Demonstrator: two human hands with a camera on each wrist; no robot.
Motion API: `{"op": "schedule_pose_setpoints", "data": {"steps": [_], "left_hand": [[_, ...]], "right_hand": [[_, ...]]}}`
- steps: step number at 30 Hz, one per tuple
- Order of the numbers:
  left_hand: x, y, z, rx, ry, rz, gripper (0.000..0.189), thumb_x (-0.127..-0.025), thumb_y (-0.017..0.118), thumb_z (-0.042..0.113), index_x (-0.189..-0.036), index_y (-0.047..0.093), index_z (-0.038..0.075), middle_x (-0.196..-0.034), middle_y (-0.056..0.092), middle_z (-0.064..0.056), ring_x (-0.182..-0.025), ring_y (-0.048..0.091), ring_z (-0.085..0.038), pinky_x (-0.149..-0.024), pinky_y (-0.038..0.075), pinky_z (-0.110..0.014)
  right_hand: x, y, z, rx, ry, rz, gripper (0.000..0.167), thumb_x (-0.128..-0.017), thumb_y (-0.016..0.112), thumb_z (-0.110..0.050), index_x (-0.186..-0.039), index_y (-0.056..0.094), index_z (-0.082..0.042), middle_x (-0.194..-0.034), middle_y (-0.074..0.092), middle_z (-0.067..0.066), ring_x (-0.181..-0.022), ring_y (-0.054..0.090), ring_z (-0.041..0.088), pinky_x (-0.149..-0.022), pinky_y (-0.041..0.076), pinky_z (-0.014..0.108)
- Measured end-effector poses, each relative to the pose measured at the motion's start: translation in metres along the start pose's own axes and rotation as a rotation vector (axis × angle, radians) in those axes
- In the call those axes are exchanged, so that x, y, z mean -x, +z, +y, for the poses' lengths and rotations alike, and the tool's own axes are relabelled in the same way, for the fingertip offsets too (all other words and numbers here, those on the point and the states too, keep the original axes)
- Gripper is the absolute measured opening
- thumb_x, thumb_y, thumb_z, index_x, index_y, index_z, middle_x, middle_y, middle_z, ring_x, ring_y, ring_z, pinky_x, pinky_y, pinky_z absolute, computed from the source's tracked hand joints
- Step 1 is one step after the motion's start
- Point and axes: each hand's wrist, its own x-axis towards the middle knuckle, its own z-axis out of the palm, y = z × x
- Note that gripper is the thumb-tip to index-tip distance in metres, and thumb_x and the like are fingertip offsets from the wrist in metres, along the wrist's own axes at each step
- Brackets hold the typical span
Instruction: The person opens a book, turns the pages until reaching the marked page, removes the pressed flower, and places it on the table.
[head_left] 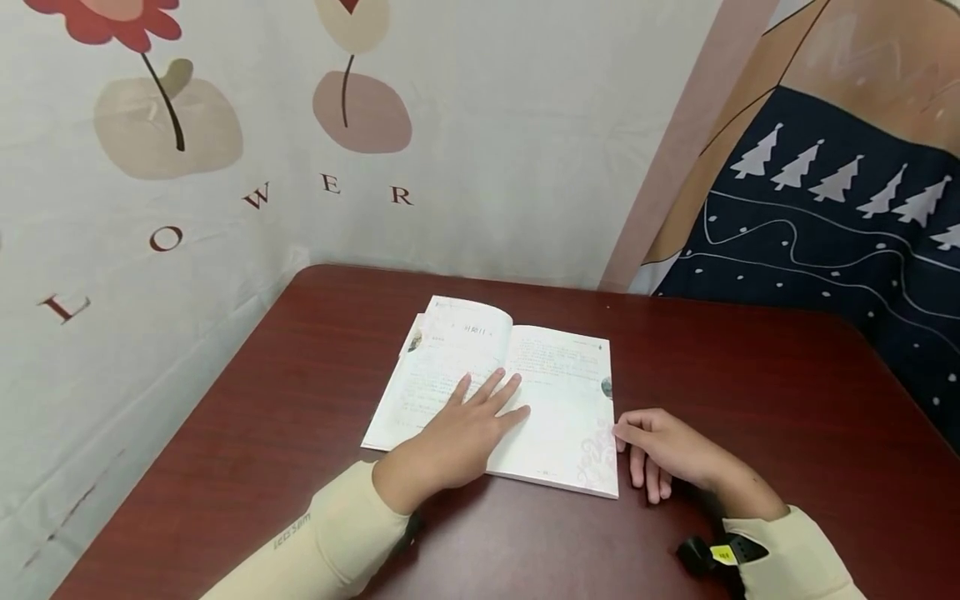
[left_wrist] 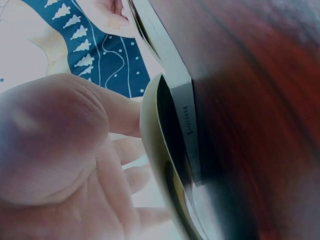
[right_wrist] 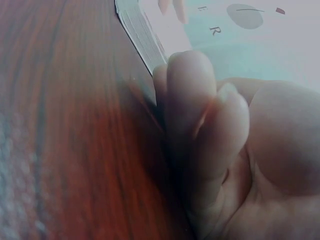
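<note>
An open book [head_left: 555,417] with white printed pages lies on the dark red table. My left hand [head_left: 461,437] rests on it with spread, straight fingers, across the lower left page and the middle fold. From the left wrist view, the palm is over the page side, and the lower edge of the book [left_wrist: 182,100] shows a bowed-up cover or page. At the right edge of the book is my right hand [head_left: 663,450], thumb and forefinger close together at the page edge, the other fingers bent down. Whether they pinch a page I cannot tell.
The table [head_left: 285,400] reaches a printed white cloth [head_left: 510,167] at the back and left. A dark cloth with white trees [head_left: 825,208] hangs at the right. A black wrist device with a yellow tag [head_left: 723,554] sits at the right sleeve.
</note>
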Motion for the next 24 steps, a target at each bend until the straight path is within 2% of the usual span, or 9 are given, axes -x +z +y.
{"op": "schedule_pose_setpoints", "data": {"steps": [4, 13, 24], "left_hand": [[-0.0001, 0.0003, 0.0005, 0.026, -0.019, -0.042, 0.071, -0.087, 0.058, -0.008, -0.15, 0.047, 0.022, -0.164, 0.03, -0.007, -0.154, 0.022, -0.033, -0.119, 0.024, -0.063], [-0.0006, -0.0013, 0.0031, 0.056, -0.041, -0.077, 0.073, -0.087, 0.059, -0.007, -0.151, 0.045, 0.024, -0.162, 0.035, -0.006, -0.151, 0.022, -0.046, -0.117, 0.027, -0.064], [-0.0008, -0.0023, 0.0028, 0.057, -0.047, -0.08, 0.071, -0.088, 0.056, -0.008, -0.15, 0.046, 0.025, -0.16, 0.039, -0.006, -0.15, 0.023, -0.047, -0.115, 0.03, -0.065]], "right_hand": [[-0.0001, -0.0001, 0.0009, -0.004, -0.001, -0.003, 0.037, -0.107, 0.046, -0.028, -0.096, 0.053, 0.007, -0.06, 0.063, 0.01, -0.038, 0.061, 0.016, -0.037, 0.048, 0.027], [0.0006, -0.0013, 0.0003, -0.002, 0.005, -0.006, 0.037, -0.107, 0.046, -0.029, -0.096, 0.053, 0.006, -0.06, 0.063, 0.011, -0.038, 0.061, 0.015, -0.037, 0.048, 0.027], [-0.0005, -0.0018, -0.0005, 0.011, 0.004, -0.002, 0.037, -0.107, 0.046, -0.029, -0.095, 0.053, 0.005, -0.06, 0.063, 0.01, -0.038, 0.061, 0.016, -0.037, 0.048, 0.028]]}}
